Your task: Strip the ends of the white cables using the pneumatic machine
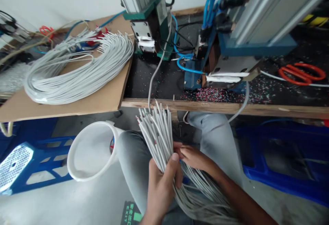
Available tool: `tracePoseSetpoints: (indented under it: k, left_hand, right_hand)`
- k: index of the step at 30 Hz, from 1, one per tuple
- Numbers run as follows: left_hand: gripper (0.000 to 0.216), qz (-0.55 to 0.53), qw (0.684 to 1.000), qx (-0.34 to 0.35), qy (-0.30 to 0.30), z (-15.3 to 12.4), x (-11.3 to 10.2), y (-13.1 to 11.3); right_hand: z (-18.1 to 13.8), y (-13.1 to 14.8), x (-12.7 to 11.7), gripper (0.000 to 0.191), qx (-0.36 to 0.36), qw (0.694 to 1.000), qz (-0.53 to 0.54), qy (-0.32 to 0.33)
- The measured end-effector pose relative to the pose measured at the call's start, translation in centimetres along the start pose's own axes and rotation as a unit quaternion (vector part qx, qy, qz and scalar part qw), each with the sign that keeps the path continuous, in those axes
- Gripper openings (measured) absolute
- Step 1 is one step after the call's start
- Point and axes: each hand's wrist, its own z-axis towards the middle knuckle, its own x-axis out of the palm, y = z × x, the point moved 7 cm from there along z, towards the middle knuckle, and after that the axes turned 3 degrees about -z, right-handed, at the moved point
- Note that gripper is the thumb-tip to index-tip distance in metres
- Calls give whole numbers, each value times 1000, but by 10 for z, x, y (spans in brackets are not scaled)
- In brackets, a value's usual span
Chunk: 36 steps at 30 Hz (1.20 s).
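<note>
Left hand [163, 182] is wrapping the cable bundle [157, 134] below its cut ends, thumb pressing across the front. Right hand [191, 157] is touching the bundle's side, fingers partly hidden; I can't tell how closed. Bundle is sitting over the lap [132, 163], ends near the surface [138, 83]. I'm expecting springy, tough, slightly slick strands, tail weight dragging; I'm favouring a full wrap near the ends.

Cable bundle [159, 139] partly off-frame below
</note>
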Motion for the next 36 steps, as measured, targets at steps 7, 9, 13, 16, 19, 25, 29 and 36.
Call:
tracePoseSetpoints:
  k: [7, 9, 13, 16, 19, 25, 29, 36]
  left_hand:
    - [47, 2, 992, -23, 127, 1, 36, -6]
    - [50, 3, 990, -27, 141, -1, 43, -7]
    - [51, 4, 991, -11, 136, 1, 43, -6]
    - [43, 11, 995, 41, 93, 8, 34, -11]
    - [31, 18, 995, 78, 63, 16, 28, -16]
    - [38, -14, 993, 55, 101, 14, 46, -17]
    - [40, -72, 990, 30, 116, 3, 55, -20]
    - [22, -63, 991, 28, 115, -3, 52, -23]
  right_hand:
    - [-23, 70, -125, 35, 32, 944, 230, -234]
    - [-18, 78, -136, 31, 53, 908, 310, -276]
    - [-7, 80, -135, 32, 76, 880, 360, -299]
    - [-13, 73, -140, 31, 73, 837, 412, -352]
    - [-24, 69, -145, 31, 69, 784, 510, -347]
    - [-51, 84, -120, 37, 96, 916, 327, -213]
    - [-64, 87, -96, 35, 83, 925, 288, -233]
    - [-65, 83, -88, 33, 93, 927, 288, -220]
